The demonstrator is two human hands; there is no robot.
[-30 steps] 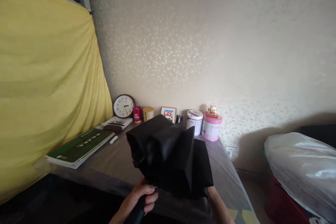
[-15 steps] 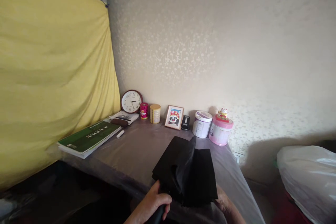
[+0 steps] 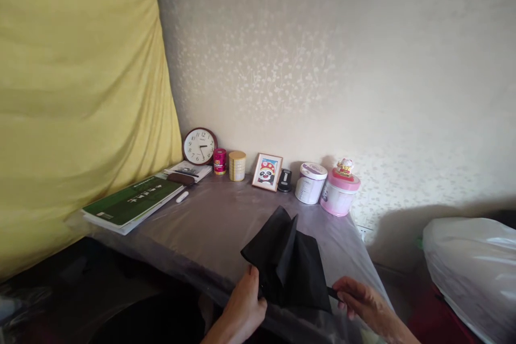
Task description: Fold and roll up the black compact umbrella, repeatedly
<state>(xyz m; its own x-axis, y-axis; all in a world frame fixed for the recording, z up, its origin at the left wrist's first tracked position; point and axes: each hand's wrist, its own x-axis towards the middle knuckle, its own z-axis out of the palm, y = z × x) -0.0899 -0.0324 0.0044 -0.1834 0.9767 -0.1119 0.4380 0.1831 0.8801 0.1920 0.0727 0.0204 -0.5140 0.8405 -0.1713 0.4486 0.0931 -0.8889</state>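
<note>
Over the front edge of the table I hold a black folding umbrella [image 3: 288, 266], its cloth panels loose and partly fanned out. My left hand [image 3: 246, 298] is closed around its lower left end, where the handle is mostly hidden by my fingers. At the lower right, my right hand [image 3: 358, 298] pinches a short black strap [image 3: 334, 293] that sticks out from the cloth. One fold of fabric stands up in the middle of the umbrella.
On the table [image 3: 209, 226] lie a green book [image 3: 135, 201] and a white pen-like item [image 3: 182, 196]. Along the wall stand a clock [image 3: 200, 146], small tins, a picture frame [image 3: 267, 172], a white tub [image 3: 310, 184] and a pink tub [image 3: 339, 196]. A plastic-covered bundle [image 3: 471, 258] sits right.
My right hand has moved out to the right from behind the umbrella, drawing out the strap. The cloth has spread and shifted, and my left hand has turned. The view has tilted slightly.
</note>
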